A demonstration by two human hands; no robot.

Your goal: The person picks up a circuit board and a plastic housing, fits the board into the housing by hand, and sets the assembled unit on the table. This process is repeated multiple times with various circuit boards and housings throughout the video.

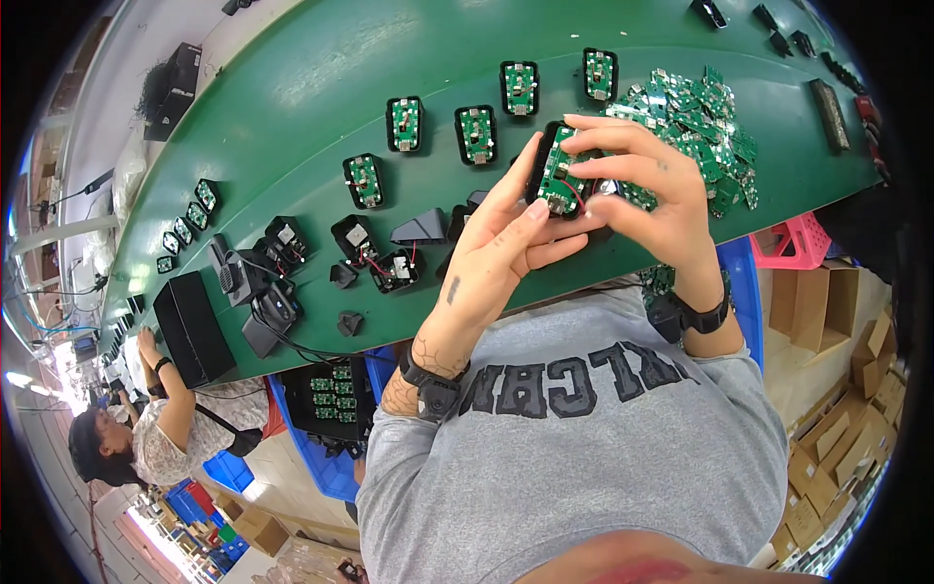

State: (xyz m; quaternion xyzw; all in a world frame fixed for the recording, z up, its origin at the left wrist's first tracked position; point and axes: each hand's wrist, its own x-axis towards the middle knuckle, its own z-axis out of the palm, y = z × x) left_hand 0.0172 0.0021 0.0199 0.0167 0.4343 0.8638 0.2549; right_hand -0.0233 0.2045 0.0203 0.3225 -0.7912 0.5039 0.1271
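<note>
A green table (292,146) sweeps across the frame, and here, just right of upper centre, is the black case (545,156). The left hand (484,255) curls around it, gripping, seemingly to keep the board (556,173) facing up within reach. The right hand (654,190), half open, brings fingertips over it; any pinch can't be told. Green, silver-dotted, one red wire (575,190) curving out!

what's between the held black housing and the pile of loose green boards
In the head view, the right hand lies between the black housing and the pile of loose green boards.
</note>
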